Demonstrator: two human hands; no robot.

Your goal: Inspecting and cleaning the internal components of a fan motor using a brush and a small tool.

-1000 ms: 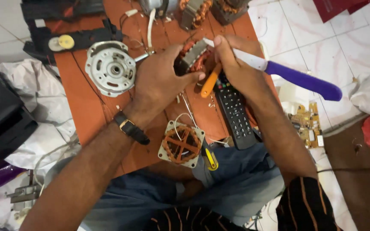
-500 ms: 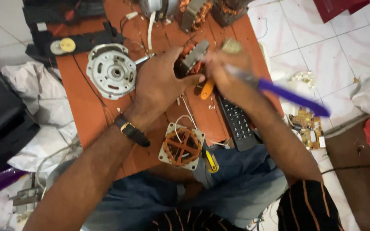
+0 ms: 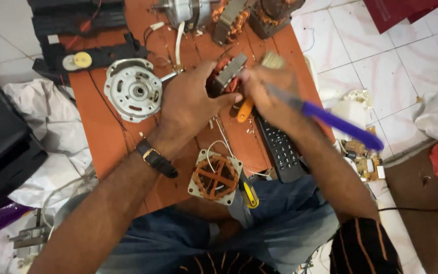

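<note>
I see my left hand [image 3: 191, 104] clenched around a motor stator [image 3: 227, 75] with copper windings, holding it tilted above the orange board [image 3: 102, 137]. My right hand [image 3: 269, 91], blurred, grips a purple-handled brush [image 3: 330, 119], bristles up by the stator. A round silver motor cover [image 3: 134, 90] lies just left.

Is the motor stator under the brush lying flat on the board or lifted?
Lifted and tilted: the left hand grips the stator on edge above the board, while the right hand works the brush.
</note>
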